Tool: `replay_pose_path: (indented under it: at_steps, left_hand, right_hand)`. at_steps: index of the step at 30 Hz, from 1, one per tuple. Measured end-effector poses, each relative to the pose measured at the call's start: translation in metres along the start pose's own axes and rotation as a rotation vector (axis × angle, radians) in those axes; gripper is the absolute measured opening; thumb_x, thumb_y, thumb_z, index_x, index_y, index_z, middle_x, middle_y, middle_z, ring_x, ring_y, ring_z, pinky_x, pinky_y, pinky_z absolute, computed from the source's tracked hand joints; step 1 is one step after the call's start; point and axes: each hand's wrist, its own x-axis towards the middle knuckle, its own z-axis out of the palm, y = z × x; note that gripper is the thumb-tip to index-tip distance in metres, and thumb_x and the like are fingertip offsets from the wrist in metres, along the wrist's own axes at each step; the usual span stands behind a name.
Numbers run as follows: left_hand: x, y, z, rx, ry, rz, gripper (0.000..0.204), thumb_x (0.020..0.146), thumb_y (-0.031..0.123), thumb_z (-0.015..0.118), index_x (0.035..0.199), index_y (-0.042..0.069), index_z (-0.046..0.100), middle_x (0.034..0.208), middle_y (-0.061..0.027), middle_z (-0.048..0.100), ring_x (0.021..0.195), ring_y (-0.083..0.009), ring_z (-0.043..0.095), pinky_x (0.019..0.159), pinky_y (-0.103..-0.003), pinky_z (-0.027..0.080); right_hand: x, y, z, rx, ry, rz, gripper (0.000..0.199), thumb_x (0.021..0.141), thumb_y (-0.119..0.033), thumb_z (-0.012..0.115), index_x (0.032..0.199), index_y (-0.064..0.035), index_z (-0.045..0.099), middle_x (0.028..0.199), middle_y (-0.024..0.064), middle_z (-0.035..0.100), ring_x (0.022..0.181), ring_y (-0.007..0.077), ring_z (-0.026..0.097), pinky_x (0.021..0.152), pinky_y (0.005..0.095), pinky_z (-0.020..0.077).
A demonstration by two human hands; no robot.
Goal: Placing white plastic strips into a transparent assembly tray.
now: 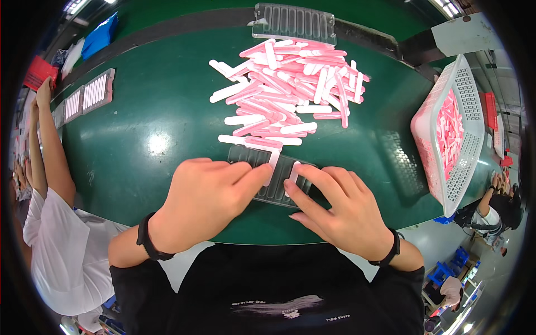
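A clear plastic slotted tray [270,193] lies in front of me at the table's near side, partly covered by my hands. My left hand [209,187] is closed, thumb and forefinger pinching a slim white stick [274,158] slanted over the tray. With two fingertips my right hand [349,209] grips another white stick [294,172] at a slot of the same tray; whether it is fully seated I cannot tell. Just beyond the tray spreads a loose pile of pink and white sticks [290,84], rounded at the ends.
Behind the pile lies another clear slotted tray [294,22]. A white perforated basket [425,125] with more pink sticks stands at the right. At the far left, trays of white sticks [95,92] lie near another person's arm [53,139]. The table [139,184] is dark green.
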Motion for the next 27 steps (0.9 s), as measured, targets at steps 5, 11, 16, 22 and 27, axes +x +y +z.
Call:
replay_pose_path:
  at_steps: [5, 11, 16, 22, 27]
  left_hand:
    - [-0.009, 0.004, 0.001, 0.158, 0.062, 0.183, 0.04, 0.084, 0.024, 0.085, 0.121, 0.01, 0.078, 0.062, 0.0032, 0.039, 0.049, -0.0112, 0.046, 0.046, -0.03, 0.033]
    - [-0.023, 0.011, 0.004, 0.3, -0.04, 0.212, 0.044, 0.085, 0.027, 0.085, 0.124, 0.007, 0.078, 0.063, 0.0043, 0.033, 0.051, -0.0103, 0.042, 0.048, -0.03, 0.03]
    - [-0.007, -0.008, -0.01, -0.116, -0.052, 0.117, 0.027, 0.085, 0.025, 0.086, 0.107, 0.011, 0.08, 0.062, 0.0006, 0.057, 0.05, -0.0189, 0.057, 0.048, -0.032, 0.041]
    - [0.021, -0.05, -0.024, -0.121, -0.05, -0.28, 0.016, 0.086, 0.012, 0.084, 0.097, 0.006, 0.074, 0.055, -0.0035, 0.04, 0.047, -0.0169, 0.034, 0.05, -0.034, 0.028]
    - [0.018, -0.054, -0.028, -0.254, -0.194, -0.363, 0.015, 0.093, 0.011, 0.08, 0.098, 0.002, 0.068, 0.054, -0.0014, 0.032, 0.052, -0.0101, 0.026, 0.051, -0.032, 0.023]
  right_hand:
    - [0.0, 0.01, -0.003, -0.149, -0.006, -0.075, 0.057, 0.079, -0.026, 0.084, 0.134, -0.0154, 0.072, 0.127, 0.0059, 0.06, 0.101, 0.0261, 0.061, 0.086, 0.0398, 0.0514]
    - [0.007, 0.032, -0.009, -0.142, -0.099, -0.293, 0.029, 0.086, -0.016, 0.078, 0.114, -0.0113, 0.077, 0.105, -0.0008, 0.062, 0.089, 0.0157, 0.06, 0.078, 0.0332, 0.0495]
    - [0.03, 0.052, -0.012, 0.117, 0.014, -0.261, 0.019, 0.082, -0.013, 0.084, 0.101, -0.011, 0.079, 0.094, -0.0006, 0.065, 0.08, 0.0178, 0.063, 0.07, 0.0339, 0.0512]
    - [0.052, 0.063, -0.005, 0.145, 0.206, 0.195, 0.022, 0.08, -0.008, 0.087, 0.098, -0.0051, 0.074, 0.088, 0.0035, 0.068, 0.069, 0.018, 0.061, 0.061, 0.0297, 0.0489]
    - [0.051, 0.062, -0.011, 0.297, 0.15, 0.29, 0.018, 0.084, -0.005, 0.086, 0.094, -0.0042, 0.071, 0.085, 0.0018, 0.067, 0.064, 0.0105, 0.053, 0.058, 0.0266, 0.0433]
